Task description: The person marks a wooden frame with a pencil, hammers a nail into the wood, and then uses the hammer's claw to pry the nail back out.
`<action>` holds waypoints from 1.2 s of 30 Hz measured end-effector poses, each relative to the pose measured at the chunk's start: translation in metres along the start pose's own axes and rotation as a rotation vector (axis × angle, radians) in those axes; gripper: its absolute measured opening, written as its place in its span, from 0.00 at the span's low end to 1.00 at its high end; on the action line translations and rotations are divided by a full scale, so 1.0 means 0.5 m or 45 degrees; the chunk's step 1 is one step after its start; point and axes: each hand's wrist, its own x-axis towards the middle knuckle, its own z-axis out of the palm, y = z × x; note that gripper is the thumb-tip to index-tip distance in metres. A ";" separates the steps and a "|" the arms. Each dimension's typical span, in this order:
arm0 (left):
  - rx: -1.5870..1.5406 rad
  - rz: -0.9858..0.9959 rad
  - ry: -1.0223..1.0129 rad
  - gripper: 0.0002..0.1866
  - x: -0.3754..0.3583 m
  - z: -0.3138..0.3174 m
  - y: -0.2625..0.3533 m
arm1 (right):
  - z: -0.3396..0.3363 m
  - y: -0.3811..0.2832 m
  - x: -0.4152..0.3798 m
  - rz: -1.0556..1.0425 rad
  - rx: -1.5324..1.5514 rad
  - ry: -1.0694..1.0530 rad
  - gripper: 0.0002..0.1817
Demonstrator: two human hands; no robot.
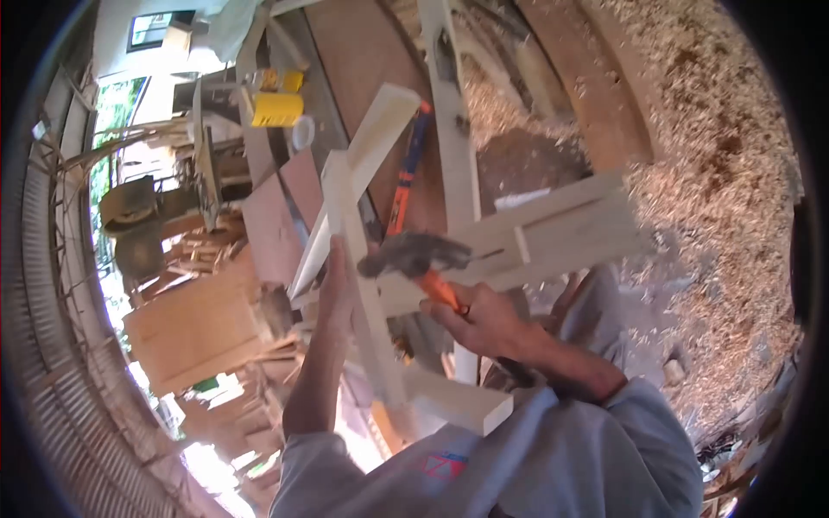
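Observation:
My right hand is wrapped around the orange handle of a claw hammer, whose dark head is raised over the work. A pale wooden frame piece stands in front of me, made of boards meeting at angles. My left hand grips its left side, with the fingers partly hidden behind the wood. The lower board of this piece reaches toward my shirt. Just beyond the hammer lies a long orange and blue tool, of a kind I cannot make out.
A wide wooden plank extends to the right. Yellow containers and a white cup or lid sit at the upper left. Wood shavings cover the ground on the right. Stacked boards and a brown panel are on the left.

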 end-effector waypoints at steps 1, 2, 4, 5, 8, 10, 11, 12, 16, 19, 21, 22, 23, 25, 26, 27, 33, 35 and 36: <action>-0.019 -0.004 -0.109 0.33 0.020 -0.022 -0.006 | -0.022 -0.028 0.008 0.076 -0.375 -0.328 0.17; -0.035 -0.046 -0.107 0.33 0.016 -0.049 -0.030 | -0.019 -0.048 -0.010 0.118 -0.381 -0.344 0.17; 0.028 0.132 -0.147 0.32 0.028 -0.034 -0.015 | -0.062 -0.100 0.011 -0.025 -0.131 0.023 0.16; -0.104 0.109 -0.138 0.30 0.000 -0.010 0.005 | -0.100 -0.124 0.019 0.131 -0.057 0.113 0.16; -0.161 0.162 -0.300 0.32 0.045 -0.035 -0.054 | -0.173 -0.193 0.021 0.237 -0.003 0.386 0.20; -0.041 0.459 -0.216 0.32 0.032 -0.015 -0.072 | -0.229 -0.258 0.026 0.244 -0.366 0.314 0.20; 0.150 0.723 -0.090 0.34 0.022 -0.006 -0.080 | -0.250 -0.288 0.036 0.277 -0.657 0.250 0.20; 0.092 0.724 -0.077 0.34 0.010 -0.005 -0.080 | -0.266 -0.304 0.056 0.266 -0.710 0.230 0.20; 0.367 0.707 -0.044 0.34 -0.034 -0.007 -0.031 | -0.308 -0.336 0.233 -0.010 -1.490 0.109 0.27; 0.386 0.572 -0.048 0.34 -0.060 0.009 -0.020 | -0.305 -0.320 0.404 -0.090 -1.622 -0.046 0.28; 0.403 0.565 -0.022 0.34 -0.066 0.012 -0.026 | -0.283 -0.304 0.514 -0.217 -1.640 -0.147 0.28; 0.433 0.622 -0.034 0.37 -0.058 0.013 -0.038 | -0.277 -0.281 0.581 -0.300 -1.646 -0.212 0.28; 0.465 0.663 -0.041 0.41 -0.051 0.015 -0.055 | -0.266 -0.265 0.641 -0.376 -1.642 -0.291 0.29; 0.449 0.796 0.062 0.43 0.017 0.027 -0.125 | -0.202 -0.262 0.727 -0.202 -1.973 -0.424 0.31; 0.459 0.946 0.129 0.46 0.022 0.025 -0.157 | -0.202 -0.186 0.818 -0.173 -2.076 -0.485 0.28; 0.378 0.682 0.083 0.47 -0.012 0.027 -0.131 | -0.161 -0.206 0.819 -0.437 -2.099 -0.682 0.28; 0.216 0.459 0.062 0.52 -0.035 0.033 -0.048 | -0.225 -0.099 0.964 -1.091 -2.066 -0.843 0.18; 0.200 0.447 0.087 0.52 -0.031 0.041 -0.063 | -0.241 -0.206 0.824 -1.443 -1.708 -0.490 0.14; 0.198 0.437 0.106 0.52 -0.029 0.043 -0.066 | -0.251 -0.260 0.750 -1.180 -1.801 -0.457 0.14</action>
